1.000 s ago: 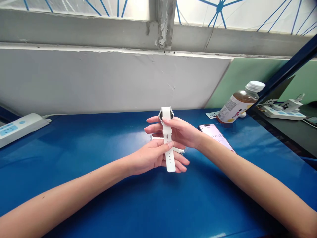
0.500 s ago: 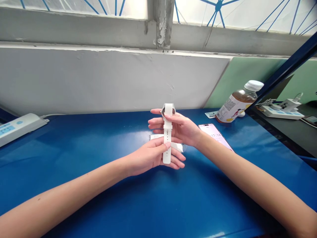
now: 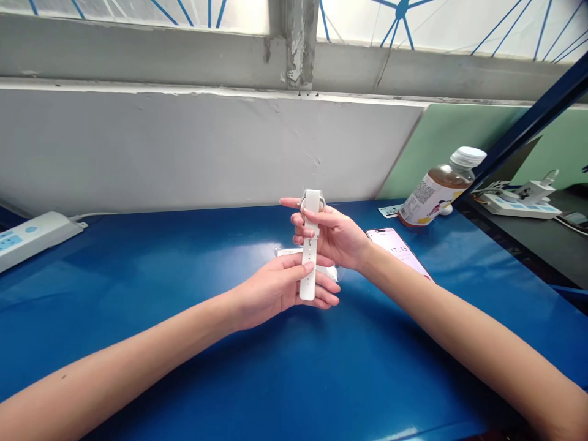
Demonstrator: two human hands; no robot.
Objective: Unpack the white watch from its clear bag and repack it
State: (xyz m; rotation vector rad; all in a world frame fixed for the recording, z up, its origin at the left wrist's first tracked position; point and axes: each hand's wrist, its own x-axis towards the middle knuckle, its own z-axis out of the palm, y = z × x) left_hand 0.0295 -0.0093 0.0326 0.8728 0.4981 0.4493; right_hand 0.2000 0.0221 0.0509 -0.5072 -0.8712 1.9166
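Note:
Between my hands, a white-strapped wristwatch [image 3: 309, 282] is held up over the blue table [image 3: 294, 367]. My left hand [image 3: 280, 282] pinches the lower, holed end of the strap between thumb and fingers. Higher up, my right hand [image 3: 340, 236] grips the watch near its round case, thumb on the strap and several fingers curled behind and around it. The strap covers most of the case, so the dial is hidden. Behind the hands lies a small clear packet with something white in it [image 3: 329, 272], partly covered by my fingers.
A lit phone [image 3: 399, 251] lies right of my right hand. Beyond it stand a tilted-looking drink bottle [image 3: 434, 193] and a small card [image 3: 389, 211]. Power strips sit at the left edge [image 3: 41, 236] and far right [image 3: 523, 205]. A wall [image 3: 206, 147] bounds the table's back.
My right hand's middle and lower fingers have curled in around the strap, while its index finger stays stretched. The left hand keeps its pinch on the strap end.

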